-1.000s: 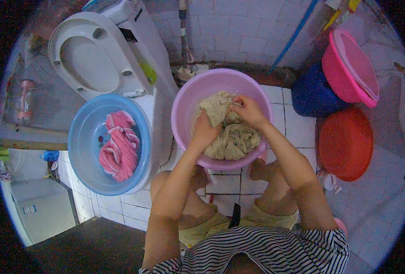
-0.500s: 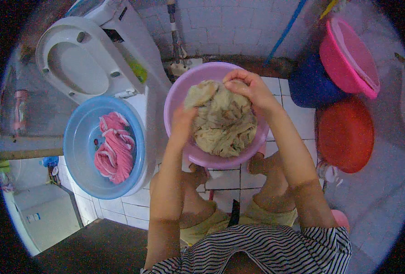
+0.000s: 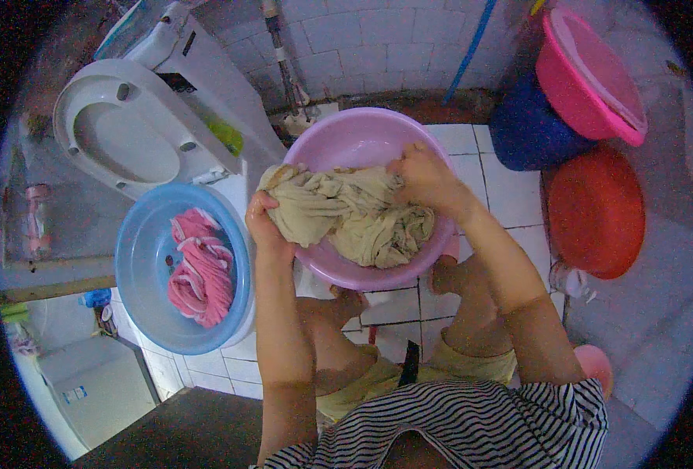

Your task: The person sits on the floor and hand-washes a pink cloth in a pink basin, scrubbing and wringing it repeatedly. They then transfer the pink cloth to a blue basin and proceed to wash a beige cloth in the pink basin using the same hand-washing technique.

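Note:
A wet, crumpled beige cloth (image 3: 346,203) lies bunched in a light purple basin (image 3: 362,133) between my feet. My left hand (image 3: 267,223) grips the cloth's left end and holds it up over the basin's left rim. At the cloth's other end, my right hand (image 3: 428,180) is closed on it, near the basin's right side. Between the hands the fabric is stretched in folds, while a rounded clump of it rests lower in the basin. What kind of cloth item this is cannot be made out.
To the left, a blue basin (image 3: 139,266) holds a pink towel (image 3: 198,273), beside a toilet (image 3: 128,141) with its lid raised. On the right stand a dark blue bucket (image 3: 530,129), a tilted pink basin (image 3: 589,78) and a red basin (image 3: 596,211). White tiles (image 3: 510,187) cover the floor.
My left hand has moved left, drawing one end of the beige cloth out toward the rim. My right hand has shifted down slightly and closed on the cloth. The heap is now spread wider.

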Available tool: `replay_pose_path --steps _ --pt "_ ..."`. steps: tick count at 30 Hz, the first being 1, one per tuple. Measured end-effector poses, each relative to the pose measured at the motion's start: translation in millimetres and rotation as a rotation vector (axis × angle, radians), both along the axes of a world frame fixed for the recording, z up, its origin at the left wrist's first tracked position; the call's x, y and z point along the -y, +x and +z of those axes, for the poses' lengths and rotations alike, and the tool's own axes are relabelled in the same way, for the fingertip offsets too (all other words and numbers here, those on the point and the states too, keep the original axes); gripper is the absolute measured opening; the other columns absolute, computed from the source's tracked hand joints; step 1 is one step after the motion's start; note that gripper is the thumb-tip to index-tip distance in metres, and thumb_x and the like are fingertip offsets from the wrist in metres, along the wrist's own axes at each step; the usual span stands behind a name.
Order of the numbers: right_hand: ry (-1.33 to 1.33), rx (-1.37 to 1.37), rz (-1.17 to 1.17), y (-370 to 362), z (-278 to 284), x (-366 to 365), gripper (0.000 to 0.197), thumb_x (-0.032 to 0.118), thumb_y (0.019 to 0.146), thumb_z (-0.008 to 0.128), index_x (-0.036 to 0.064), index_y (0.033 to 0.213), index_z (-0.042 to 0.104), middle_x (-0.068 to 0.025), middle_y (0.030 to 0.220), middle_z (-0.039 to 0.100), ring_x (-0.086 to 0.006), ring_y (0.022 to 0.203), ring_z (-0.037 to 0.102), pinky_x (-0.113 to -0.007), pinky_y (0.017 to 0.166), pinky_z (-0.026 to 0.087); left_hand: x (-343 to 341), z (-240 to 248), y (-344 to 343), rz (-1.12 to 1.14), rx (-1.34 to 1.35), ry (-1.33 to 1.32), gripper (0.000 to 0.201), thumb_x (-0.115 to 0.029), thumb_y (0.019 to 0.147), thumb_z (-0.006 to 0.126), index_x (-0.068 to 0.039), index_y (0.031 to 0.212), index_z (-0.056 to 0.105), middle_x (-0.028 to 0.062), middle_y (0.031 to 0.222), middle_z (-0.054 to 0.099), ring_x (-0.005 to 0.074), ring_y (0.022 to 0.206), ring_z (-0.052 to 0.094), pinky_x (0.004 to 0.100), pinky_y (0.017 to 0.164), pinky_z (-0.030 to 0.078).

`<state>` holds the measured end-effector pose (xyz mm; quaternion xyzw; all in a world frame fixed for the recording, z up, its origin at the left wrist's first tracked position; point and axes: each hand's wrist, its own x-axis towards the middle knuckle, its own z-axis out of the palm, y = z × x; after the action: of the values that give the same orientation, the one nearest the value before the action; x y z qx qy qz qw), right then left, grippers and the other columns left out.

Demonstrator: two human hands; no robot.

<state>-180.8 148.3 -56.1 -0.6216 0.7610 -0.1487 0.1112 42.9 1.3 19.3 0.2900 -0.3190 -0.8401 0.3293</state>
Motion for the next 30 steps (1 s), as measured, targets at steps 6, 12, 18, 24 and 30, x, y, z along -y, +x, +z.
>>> replay_pose_path --steps 6,12,18,24,30 --pt "-0.212 0.315 0.066 58 -4 23 0.084 0.031 0.059 0.077 -0.0011 0.128 0.042 -0.0256 0.132 0.037 -0.0361 0.118 0.041 -0.044 0.099 0.031 0 -11 -6 -0.102 -0.246 0.061 0.064 -0.023 0.061 0.043 0.006 0.117 0.049 0.0232 0.117 0.054 0.0391 0.109 0.05 0.0478 0.098 0.038" --pt "0.117 0.56 0.006 40 20 37 0.073 0.03 0.062 0.075 -0.0013 0.123 0.048 -0.017 0.114 0.056 -0.0292 0.103 0.055 -0.036 0.09 0.04 24 -30 2 -0.213 -0.625 0.213 0.065 -0.027 0.06 0.046 0.004 0.117 0.05 0.0232 0.116 0.054 0.0395 0.108 0.051 0.0499 0.095 0.04" --pt "-0.037 1.253 -0.296 28 87 9 0.043 0.026 0.067 0.062 -0.0011 0.1 0.062 -0.0116 0.096 0.064 -0.0194 0.088 0.06 -0.03 0.079 0.046 15 -6 2 0.005 -0.162 0.043 0.057 -0.023 0.064 0.046 0.003 0.114 0.052 0.02 0.112 0.057 0.0372 0.105 0.053 0.0458 0.093 0.042" --pt "-0.144 1.493 -0.352 23 74 12 0.041 0.019 0.065 0.06 0.0008 0.102 0.058 -0.0071 0.094 0.061 -0.0175 0.085 0.058 -0.028 0.076 0.046 13 -30 10 -0.362 0.744 -0.446 0.051 -0.023 0.073 0.051 0.006 0.114 0.05 0.0213 0.108 0.058 0.0358 0.101 0.055 0.0403 0.088 0.044" --pt "-0.055 1.286 -0.301 41 80 2 0.043 0.017 0.063 0.061 0.0023 0.103 0.056 -0.0062 0.098 0.058 -0.0163 0.09 0.055 -0.027 0.078 0.044 -13 -69 4 -0.246 1.154 -1.553 0.069 -0.023 0.068 0.068 0.0 0.127 0.041 0.0275 0.115 0.052 0.0385 0.107 0.052 0.0406 0.092 0.039"
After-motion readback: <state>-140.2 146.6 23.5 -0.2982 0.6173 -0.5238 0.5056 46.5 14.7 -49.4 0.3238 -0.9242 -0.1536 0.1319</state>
